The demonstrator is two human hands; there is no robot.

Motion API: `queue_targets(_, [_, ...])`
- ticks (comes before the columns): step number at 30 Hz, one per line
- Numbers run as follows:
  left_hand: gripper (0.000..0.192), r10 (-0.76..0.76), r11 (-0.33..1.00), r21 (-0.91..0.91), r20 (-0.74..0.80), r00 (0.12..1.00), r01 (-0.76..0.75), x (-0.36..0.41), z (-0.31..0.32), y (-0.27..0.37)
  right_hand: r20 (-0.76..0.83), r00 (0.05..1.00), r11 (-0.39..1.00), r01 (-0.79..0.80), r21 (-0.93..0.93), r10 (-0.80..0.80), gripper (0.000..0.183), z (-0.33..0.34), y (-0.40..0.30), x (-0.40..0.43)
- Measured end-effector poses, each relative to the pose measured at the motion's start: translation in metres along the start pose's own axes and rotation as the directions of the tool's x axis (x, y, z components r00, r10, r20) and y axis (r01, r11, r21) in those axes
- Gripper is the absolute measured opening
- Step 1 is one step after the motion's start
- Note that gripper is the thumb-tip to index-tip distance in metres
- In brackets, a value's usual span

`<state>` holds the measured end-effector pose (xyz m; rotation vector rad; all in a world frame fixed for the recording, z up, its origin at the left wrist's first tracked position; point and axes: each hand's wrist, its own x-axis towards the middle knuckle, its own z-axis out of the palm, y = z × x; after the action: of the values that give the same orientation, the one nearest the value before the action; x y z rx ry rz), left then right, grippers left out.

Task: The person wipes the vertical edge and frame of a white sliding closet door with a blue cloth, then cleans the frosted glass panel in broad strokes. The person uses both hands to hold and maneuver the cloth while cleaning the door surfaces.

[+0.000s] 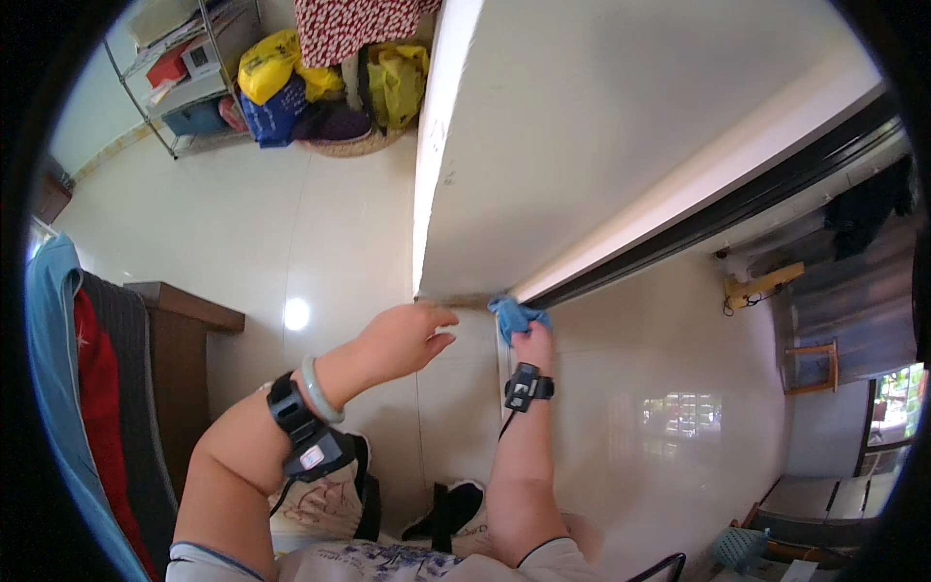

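My right hand (pixel 534 342) grips a blue cloth (pixel 515 317) at the foot of a dark door frame or track (pixel 625 260), where it meets the white wall end (pixel 553 160). The cloth lies bunched against the corner by the floor. My left hand (pixel 407 338) holds nothing, its fingers loosely bent and apart, near the wall's lower left corner. A pale bangle and a black strapped device are on my left forearm; another black device is on my right wrist.
A wire shelf rack (pixel 211 65) with boxes stands at the upper left, beside yellow bags (pixel 270 67) and a blue bag (pixel 275 113). A wooden bed frame (pixel 190 305) with bedding is at the left. A small wooden stool (pixel 835 366) stands far right.
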<state>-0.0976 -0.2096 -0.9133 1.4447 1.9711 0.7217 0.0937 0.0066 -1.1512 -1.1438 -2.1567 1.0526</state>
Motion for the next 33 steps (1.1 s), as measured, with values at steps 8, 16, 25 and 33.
queue_targets(8, [0.026, -0.003, 0.999, -0.051, 0.017, 1.0, 0.003, 0.01, 0.007, 0.006, 0.09, 0.893, 0.001, -0.101, 0.995, 0.44, 0.019, -0.013, -0.046, 0.006])
queue_targets(16, [0.026, -0.057, 0.998, -0.009, 0.028, 0.998, 0.057, 0.002, 0.002, 0.004, -0.169, 0.883, 0.805, -0.3, 0.511, 0.437, 0.013, 0.042, -0.001, 0.005])
queue_targets(25, [0.027, 0.036, 0.999, -0.009, 0.091, 0.995, -0.035, 0.009, 0.029, -0.011, -0.034, 0.974, 0.965, -0.217, 0.147, 0.224, 0.021, -0.009, -0.036, 0.006])
queue_targets(33, [0.033, 0.051, 0.992, 0.1, 0.285, 0.957, -0.082, 0.043, 0.066, -0.016, -0.4, 0.806, 0.543, 0.12, 0.831, 0.435, 0.057, -0.015, -0.108, 0.013])
